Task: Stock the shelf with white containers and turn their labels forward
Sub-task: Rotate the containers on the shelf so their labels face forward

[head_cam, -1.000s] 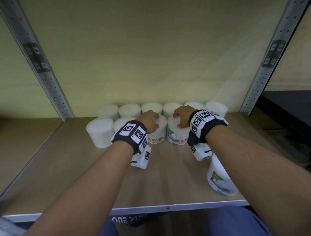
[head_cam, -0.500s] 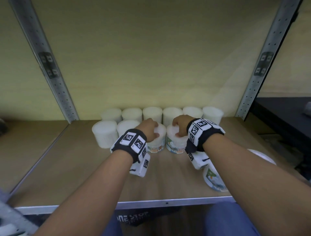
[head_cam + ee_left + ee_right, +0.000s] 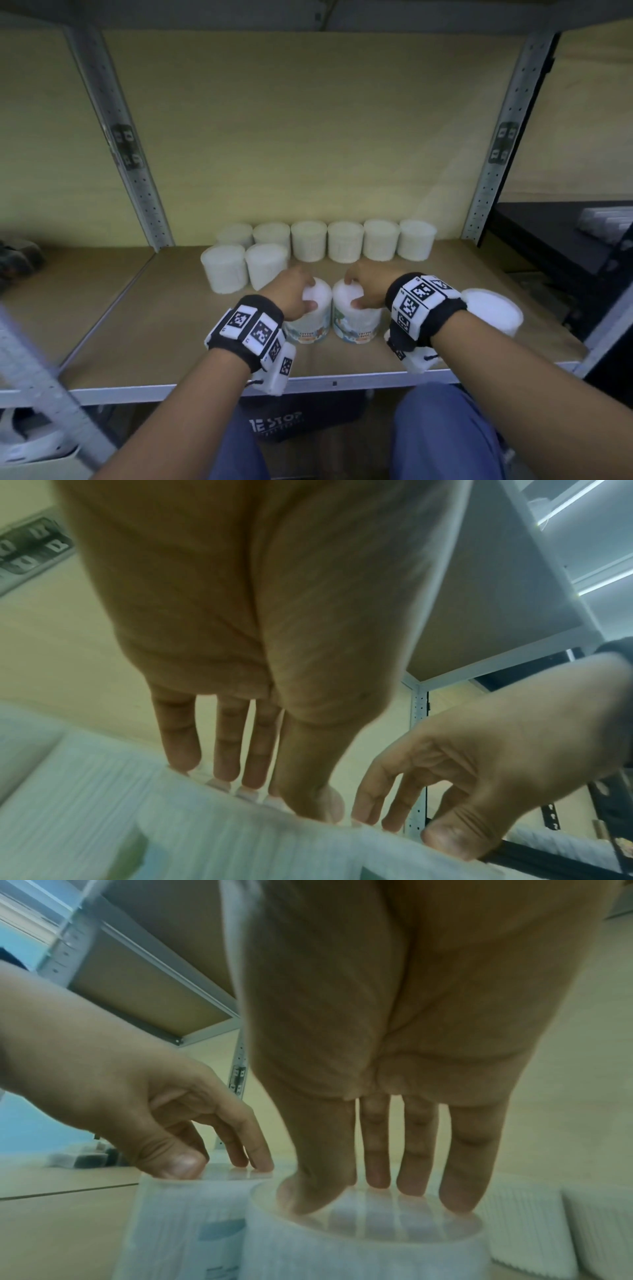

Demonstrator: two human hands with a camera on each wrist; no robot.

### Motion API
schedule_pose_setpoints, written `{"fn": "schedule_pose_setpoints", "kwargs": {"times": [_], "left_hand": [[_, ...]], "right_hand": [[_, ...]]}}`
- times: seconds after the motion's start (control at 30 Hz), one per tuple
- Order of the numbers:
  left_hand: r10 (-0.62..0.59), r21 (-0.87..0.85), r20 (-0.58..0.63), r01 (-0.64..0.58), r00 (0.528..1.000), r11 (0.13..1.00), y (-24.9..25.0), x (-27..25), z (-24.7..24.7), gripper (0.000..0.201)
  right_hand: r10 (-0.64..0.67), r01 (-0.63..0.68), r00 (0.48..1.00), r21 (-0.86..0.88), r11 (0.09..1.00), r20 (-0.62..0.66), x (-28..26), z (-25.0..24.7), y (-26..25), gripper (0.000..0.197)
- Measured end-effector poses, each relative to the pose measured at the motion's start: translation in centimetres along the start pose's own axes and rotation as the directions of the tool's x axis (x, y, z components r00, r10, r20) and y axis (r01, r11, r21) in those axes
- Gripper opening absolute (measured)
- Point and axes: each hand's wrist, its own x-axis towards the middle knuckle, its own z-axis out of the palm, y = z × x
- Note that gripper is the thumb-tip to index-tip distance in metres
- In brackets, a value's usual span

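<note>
Two white label-bearing containers stand side by side in the middle of the wooden shelf (image 3: 164, 329), their colourful labels facing me. My left hand (image 3: 301, 291) grips the left container (image 3: 308, 329) from above, thumb and fingertips on its lid. My right hand (image 3: 359, 291) holds the right container (image 3: 358, 330) the same way. In the left wrist view the left hand's fingertips (image 3: 222, 775) sit on the lid's rim. In the right wrist view the right hand's fingertips (image 3: 411, 1185) rest on the translucent lid (image 3: 363, 1240).
Several white containers (image 3: 344, 241) line the back of the shelf, with two more (image 3: 224, 269) ahead of them at the left. Another container (image 3: 493, 310) sits behind my right wrist. Metal uprights (image 3: 496, 154) flank the bay. The shelf's metal front edge (image 3: 335, 383) is close.
Both hands have drawn their containers out of the second row toward the shelf's front, leaving a gap behind them. My view has pulled back and risen.
</note>
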Motion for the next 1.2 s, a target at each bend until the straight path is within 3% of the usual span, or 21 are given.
{"fn": "schedule_pose_setpoints", "kwargs": {"times": [0.33, 0.9, 1.2], "left_hand": [[0.017, -0.031, -0.019, -0.018, 1.0, 0.999, 1.6, -2.6, 1.3, 0.055], [0.035, -0.125, -0.069, -0.044, 0.997, 0.991, 2.5, -3.0, 1.2, 0.048], [-0.038, -0.269, -0.206, -0.019, 0.978, 0.963, -0.4, -2.7, -1.1, 0.046]], "right_hand": [[-0.006, 0.004, 1.0, 0.104, 0.995, 0.024, -4.1, 0.6, 0.5, 0.054], [-0.016, 0.013, 1.0, 0.16, 0.987, 0.02, -5.5, 0.7, 1.5, 0.051], [-0.047, 0.109, 0.98, 0.322, 0.94, -0.195, -3.8, -1.8, -0.4, 0.044]]}}
